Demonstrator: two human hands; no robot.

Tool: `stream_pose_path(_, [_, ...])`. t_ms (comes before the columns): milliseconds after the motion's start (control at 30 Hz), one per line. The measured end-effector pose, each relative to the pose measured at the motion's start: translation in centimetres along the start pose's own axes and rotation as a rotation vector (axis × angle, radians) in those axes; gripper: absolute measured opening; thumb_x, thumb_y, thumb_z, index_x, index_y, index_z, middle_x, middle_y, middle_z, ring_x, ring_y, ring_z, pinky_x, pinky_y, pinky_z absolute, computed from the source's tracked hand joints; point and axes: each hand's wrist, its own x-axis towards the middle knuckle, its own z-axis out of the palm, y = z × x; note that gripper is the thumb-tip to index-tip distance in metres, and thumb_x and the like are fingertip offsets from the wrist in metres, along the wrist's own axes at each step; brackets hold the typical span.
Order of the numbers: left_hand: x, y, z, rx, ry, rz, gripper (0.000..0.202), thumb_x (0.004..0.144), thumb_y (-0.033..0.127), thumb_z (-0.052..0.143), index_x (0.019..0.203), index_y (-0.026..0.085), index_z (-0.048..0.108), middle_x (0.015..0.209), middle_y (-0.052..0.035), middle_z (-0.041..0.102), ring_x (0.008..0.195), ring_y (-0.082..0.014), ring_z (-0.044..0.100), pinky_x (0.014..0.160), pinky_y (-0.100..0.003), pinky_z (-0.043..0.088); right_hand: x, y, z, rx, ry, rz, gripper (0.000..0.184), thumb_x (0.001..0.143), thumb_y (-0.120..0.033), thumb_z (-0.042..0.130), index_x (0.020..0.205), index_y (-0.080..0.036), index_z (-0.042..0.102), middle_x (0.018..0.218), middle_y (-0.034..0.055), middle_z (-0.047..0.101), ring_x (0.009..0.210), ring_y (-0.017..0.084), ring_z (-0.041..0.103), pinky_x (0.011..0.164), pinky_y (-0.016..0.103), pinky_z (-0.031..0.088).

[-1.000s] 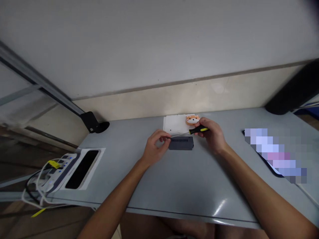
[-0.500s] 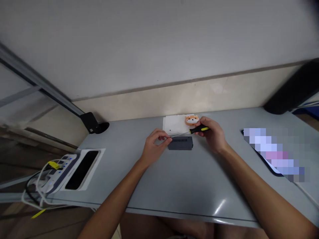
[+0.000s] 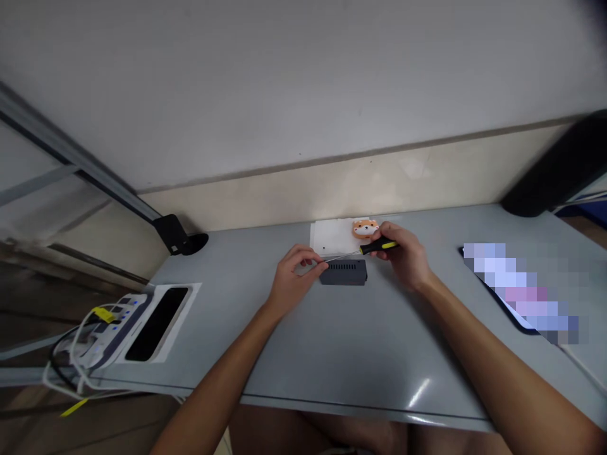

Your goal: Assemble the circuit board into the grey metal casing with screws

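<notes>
My right hand (image 3: 406, 258) is closed around the black and yellow handle of a screwdriver (image 3: 378, 245), its thin metal shaft pointing left. Thumb and fingertips of my left hand (image 3: 294, 278) pinch together at the shaft's tip; whatever lies between them is too small to make out. Just below the shaft, a dark grey box (image 3: 343, 274) with a row of slots along its top rests on the desk, its left end beside my left fingertips. Behind it lie white paper sheets (image 3: 331, 236) with a small dark speck on them, and an orange and white animal-face case (image 3: 364, 229) sits at their right.
On the left of the grey desk (image 3: 360, 354) are a dark phone (image 3: 159, 323) on white paper and a power strip (image 3: 116, 328) with tangled cables. A lit, blurred-out device (image 3: 516, 291) lies at the right. A black cylinder (image 3: 554, 167) leans at the back right corner.
</notes>
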Motion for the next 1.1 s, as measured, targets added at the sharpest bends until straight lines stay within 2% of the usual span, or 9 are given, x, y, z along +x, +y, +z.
stream_pose_path(133, [0.1, -0.1, -0.2, 0.014, -0.004, 0.011, 0.008, 0.091, 0.029, 0.074, 0.086, 0.023, 0.073, 0.086, -0.0015, 0.068, 0.076, -0.0139, 0.06, 0.073, -0.028, 0.052, 0.1, 0.2, -0.1, -0.001, 0.012, -0.005, 0.022, 0.068, -0.043, 0.068, 0.064, -0.021, 0.064, 0.062, 0.0029, 0.061, 0.054, 0.014, 0.049, 0.051, 0.029, 0.028])
stream_pose_path(300, [0.2, -0.2, -0.3, 0.023, 0.012, -0.057, 0.02, 0.101, 0.028, 0.055, 0.09, 0.021, 0.071, 0.089, -0.0036, 0.07, 0.082, -0.0151, 0.064, 0.076, -0.028, 0.052, 0.4, 0.9, -0.4, -0.023, 0.013, -0.012, 0.022, 0.076, -0.041, 0.065, 0.065, -0.022, 0.065, 0.063, 0.0033, 0.062, 0.055, 0.015, 0.047, 0.051, 0.03, 0.027])
stream_pose_path(733, [-0.1, -0.4, -0.3, -0.008, -0.001, -0.133, 0.019, 0.101, 0.029, 0.054, 0.091, 0.021, 0.069, 0.093, -0.0043, 0.072, 0.087, -0.0158, 0.067, 0.08, -0.029, 0.055, 0.4, 1.1, -0.3, -0.032, -0.024, 0.016, 0.021, 0.079, -0.041, 0.065, 0.068, -0.022, 0.065, 0.065, 0.0027, 0.063, 0.055, 0.015, 0.045, 0.052, 0.031, 0.027])
stream_pose_path(967, [-0.1, -0.3, -0.2, 0.016, -0.027, -0.089, 0.018, 0.101, 0.027, 0.054, 0.091, 0.021, 0.068, 0.091, -0.0038, 0.071, 0.085, -0.0153, 0.067, 0.078, -0.028, 0.055, 0.5, 1.2, -0.4, -0.055, -0.003, -0.001, 0.022, 0.079, -0.04, 0.064, 0.067, -0.022, 0.065, 0.062, 0.0027, 0.062, 0.053, 0.015, 0.041, 0.052, 0.031, 0.028])
stream_pose_path(1100, [-0.1, -0.3, -0.2, 0.055, -0.026, 0.01, 0.017, 0.101, 0.025, 0.053, 0.091, 0.021, 0.068, 0.086, -0.0022, 0.069, 0.076, -0.0137, 0.062, 0.072, -0.026, 0.052, 0.5, 1.1, -0.5, -0.06, 0.0, 0.002, 0.022, 0.079, -0.04, 0.063, 0.067, -0.022, 0.065, 0.061, 0.0027, 0.062, 0.053, 0.014, 0.042, 0.052, 0.031, 0.028])
